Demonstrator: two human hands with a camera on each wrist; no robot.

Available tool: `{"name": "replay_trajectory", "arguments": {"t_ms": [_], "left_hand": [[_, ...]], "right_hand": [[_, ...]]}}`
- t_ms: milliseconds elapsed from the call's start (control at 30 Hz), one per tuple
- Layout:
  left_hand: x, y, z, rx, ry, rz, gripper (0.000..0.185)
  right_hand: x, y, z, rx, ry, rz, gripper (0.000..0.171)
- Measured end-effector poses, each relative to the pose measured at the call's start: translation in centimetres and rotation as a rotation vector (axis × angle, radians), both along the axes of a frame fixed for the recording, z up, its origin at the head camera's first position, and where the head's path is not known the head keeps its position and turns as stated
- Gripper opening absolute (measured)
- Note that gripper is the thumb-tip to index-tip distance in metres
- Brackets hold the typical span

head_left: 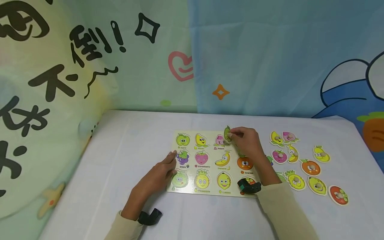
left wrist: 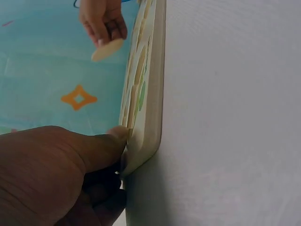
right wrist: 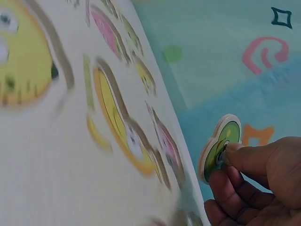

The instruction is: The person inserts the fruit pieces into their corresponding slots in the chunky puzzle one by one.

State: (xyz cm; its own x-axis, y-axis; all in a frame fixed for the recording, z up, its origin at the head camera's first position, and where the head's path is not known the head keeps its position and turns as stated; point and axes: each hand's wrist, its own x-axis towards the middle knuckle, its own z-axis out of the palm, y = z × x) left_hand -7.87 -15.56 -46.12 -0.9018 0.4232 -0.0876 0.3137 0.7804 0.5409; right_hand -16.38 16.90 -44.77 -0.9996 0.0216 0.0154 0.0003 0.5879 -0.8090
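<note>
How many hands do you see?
2: the left hand grips the left edge of the puzzle board; the right hand pinches a green puzzle piece.

I'm at what looks like a children's play corner, perhaps one set up for recording; whether it belongs to a home, a nursery or a studio I can't tell. My table [head_left: 90, 186] is white, and printed cloths close it in. The pale cloth [head_left: 135, 90] on the left carries big black characters [head_left: 54, 81] and a pink heart [head_left: 181, 66]; the blue cloth [head_left: 255, 60] on the far side has an orange star [head_left: 220, 92] and, at the right, a cartoon carrot [head_left: 373, 133]. The fruit puzzle board [head_left: 211, 168] before me suits a playroom.
</note>
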Motion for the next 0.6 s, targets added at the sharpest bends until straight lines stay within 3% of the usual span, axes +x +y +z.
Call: {"name": "replay_trajectory", "arguments": {"t_ms": [333, 600], "left_hand": [[-0.2, -0.3, -0.3, 0.030, -0.006, -0.025, 0.051], [-0.3, -0.5, -0.1, 0.038, -0.013, -0.044, 0.051]], "right_hand": [[-1.0, -4.7, -0.9, -0.097, -0.017, 0.058, 0.015], [-1.5, -8.8, -0.8, -0.102, -0.038, 0.146, 0.011]]}}
